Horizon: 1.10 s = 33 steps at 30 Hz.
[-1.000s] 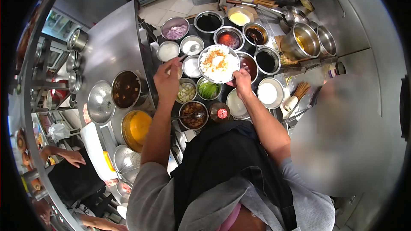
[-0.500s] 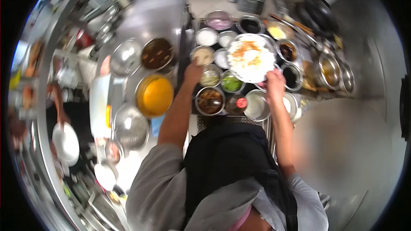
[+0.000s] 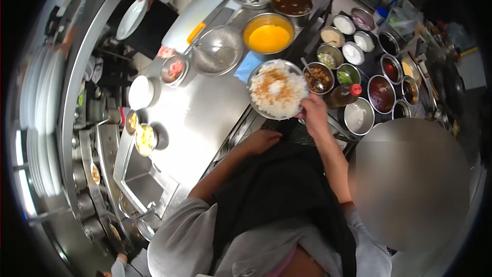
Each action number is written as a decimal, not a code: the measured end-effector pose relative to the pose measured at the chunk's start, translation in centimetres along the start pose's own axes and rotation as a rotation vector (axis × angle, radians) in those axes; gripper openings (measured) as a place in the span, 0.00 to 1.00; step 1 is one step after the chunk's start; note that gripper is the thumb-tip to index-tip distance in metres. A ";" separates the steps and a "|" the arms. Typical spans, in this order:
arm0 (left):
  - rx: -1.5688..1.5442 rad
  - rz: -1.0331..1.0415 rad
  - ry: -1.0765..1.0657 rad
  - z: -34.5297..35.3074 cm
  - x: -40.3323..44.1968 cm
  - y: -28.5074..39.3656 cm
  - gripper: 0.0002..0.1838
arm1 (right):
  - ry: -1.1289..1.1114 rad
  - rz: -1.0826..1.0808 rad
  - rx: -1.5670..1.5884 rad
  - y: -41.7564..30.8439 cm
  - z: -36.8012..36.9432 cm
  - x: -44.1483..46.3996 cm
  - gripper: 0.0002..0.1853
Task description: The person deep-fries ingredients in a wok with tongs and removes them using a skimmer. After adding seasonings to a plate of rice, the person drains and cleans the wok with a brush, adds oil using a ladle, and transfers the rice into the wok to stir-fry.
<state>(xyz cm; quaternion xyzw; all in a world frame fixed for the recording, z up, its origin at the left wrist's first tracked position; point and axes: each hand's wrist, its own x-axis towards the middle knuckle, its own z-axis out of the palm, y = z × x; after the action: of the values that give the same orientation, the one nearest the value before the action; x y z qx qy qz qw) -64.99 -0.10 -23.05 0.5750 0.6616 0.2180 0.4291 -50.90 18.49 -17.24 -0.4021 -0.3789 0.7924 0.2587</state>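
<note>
My right hand (image 3: 313, 112) grips the rim of a metal bowl (image 3: 279, 118) full of white rice (image 3: 266, 100). Brown seasoning is scattered over the rice, and a small white mound sits at its centre. In front of the black apron (image 3: 261, 195), my left hand (image 3: 262, 142) is low, apart from the bowl. Its fingers look curled under, and whatever they hold, if anything, is hidden. Just beyond the right hand stand a dark bottle with a red cap (image 3: 355, 90) and a metal bowl of chopped brown food (image 3: 319, 81) with a spoon in it.
A steel counter (image 3: 205, 107) lies to the left, with a pot of orange liquid (image 3: 268, 35), a strainer (image 3: 215, 51) and a knife with a yellow handle (image 3: 196, 32). Several seasoning bowls stand at the right. Another person holds a white plate (image 3: 132, 19) at upper left.
My view has turned leftward. The rice bowl has come away from above the seasoning bowls, toward the counter, in my right hand. My left hand has left the seasoning bowls and dropped to the apron.
</note>
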 end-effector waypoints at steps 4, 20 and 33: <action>-0.017 -0.159 0.144 -1.7 -7.0 -0.3 0.16 | -0.130 0.124 -0.086 7.4 4.0 1.8 0.06; 0.073 0.112 -0.095 -8.9 -5.9 2.0 0.13 | -0.476 -0.132 -0.507 21.7 8.9 8.8 0.18; 0.115 0.753 -0.791 -0.5 9.2 18.1 0.12 | 0.608 -0.191 -0.652 34.5 -18.8 -25.3 0.16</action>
<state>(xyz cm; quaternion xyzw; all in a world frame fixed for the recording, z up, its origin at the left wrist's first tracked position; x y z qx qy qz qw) -54.74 13.13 -11.54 0.8326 0.2094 0.0872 0.5052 -25.14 -12.16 -41.29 -0.6402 -0.5508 0.4503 0.2898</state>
